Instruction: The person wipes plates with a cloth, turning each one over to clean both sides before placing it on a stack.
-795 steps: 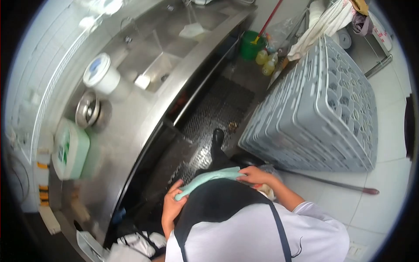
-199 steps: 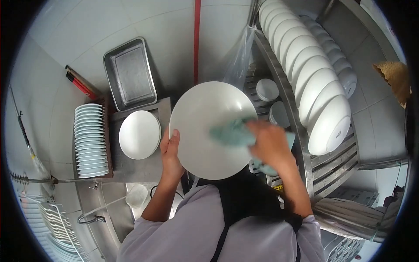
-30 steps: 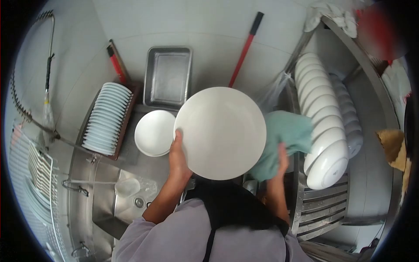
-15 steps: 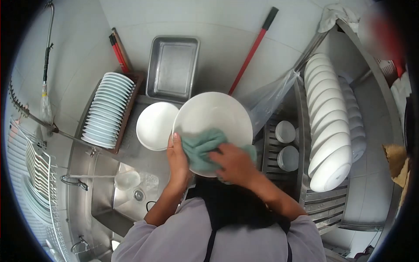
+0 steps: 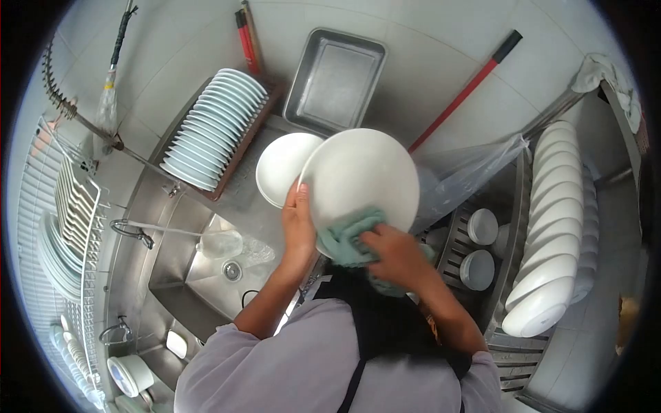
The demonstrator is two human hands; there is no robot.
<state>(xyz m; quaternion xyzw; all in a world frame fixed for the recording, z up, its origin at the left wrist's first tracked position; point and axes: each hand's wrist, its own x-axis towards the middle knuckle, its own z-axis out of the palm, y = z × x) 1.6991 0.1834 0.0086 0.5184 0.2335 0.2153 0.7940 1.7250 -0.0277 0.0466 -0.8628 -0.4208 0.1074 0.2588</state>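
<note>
Left hand (image 5: 299, 224) grips the left rim of the large white plate (image 5: 361, 175), thumb on its face; right hand (image 5: 392, 251) presses a bunched green cloth (image 5: 348, 237) on the plate's lower edge; plate held tilted above the sink (image 5: 206, 275), overlapping a stack of white plates (image 5: 282, 165); blue plate rack (image 5: 213, 127) left of the stack.

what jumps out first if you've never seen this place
The big white plate in the middle, gripped at its edge by the left hand while the right hand presses a green cloth against its lower part. Then the long row of white bowls along the right side, and the small plates standing on edge at upper left.
</note>
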